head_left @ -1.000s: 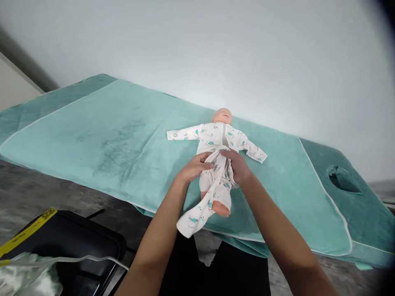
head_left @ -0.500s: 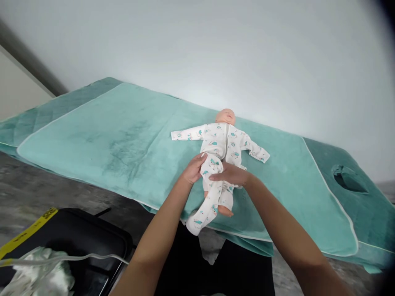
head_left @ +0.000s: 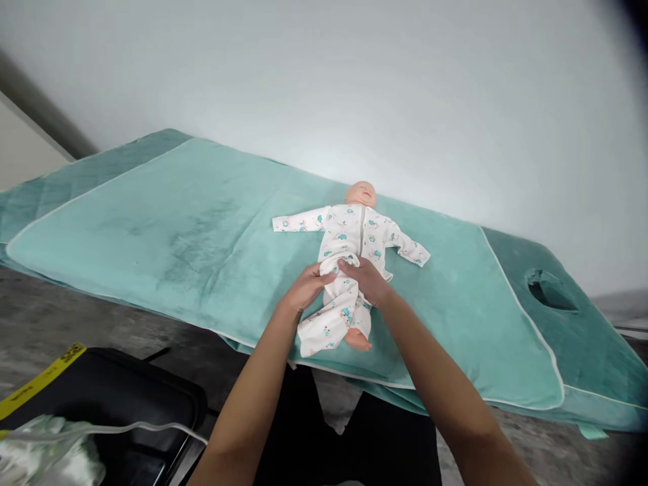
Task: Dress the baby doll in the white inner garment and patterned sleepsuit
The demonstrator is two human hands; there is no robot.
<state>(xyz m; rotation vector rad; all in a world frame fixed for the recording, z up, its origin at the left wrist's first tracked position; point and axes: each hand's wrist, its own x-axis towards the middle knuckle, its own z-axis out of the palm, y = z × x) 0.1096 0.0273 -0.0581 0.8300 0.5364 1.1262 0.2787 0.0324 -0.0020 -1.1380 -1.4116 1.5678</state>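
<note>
A baby doll [head_left: 361, 194] lies on its back with its head toward the wall. It wears a white printed top [head_left: 343, 233], both sleeves spread outward. White printed baby pants [head_left: 341, 302] lie over its legs, one pant leg fanned out to the left. A bare foot [head_left: 358, 339] pokes out at the bottom. My left hand [head_left: 306, 287] pinches the left side of the bunched waistband. My right hand [head_left: 368, 279] grips the waistband's right side, thumb on top. The doll's other foot is hidden under the cloth.
The doll rests on a padded bed with a green cover [head_left: 243, 202], which has a face hole [head_left: 551, 290] at the right. A pale wall [head_left: 324, 81] runs behind. At lower left, a black chair [head_left: 136, 385] holds crumpled cloth [head_left: 50, 452], with a cable [head_left: 152, 425] across it.
Both hands have shifted along the waistband, and the right hand has moved from under the pants to their top edge. The loose pant leg has swung up and flattened onto the bed.
</note>
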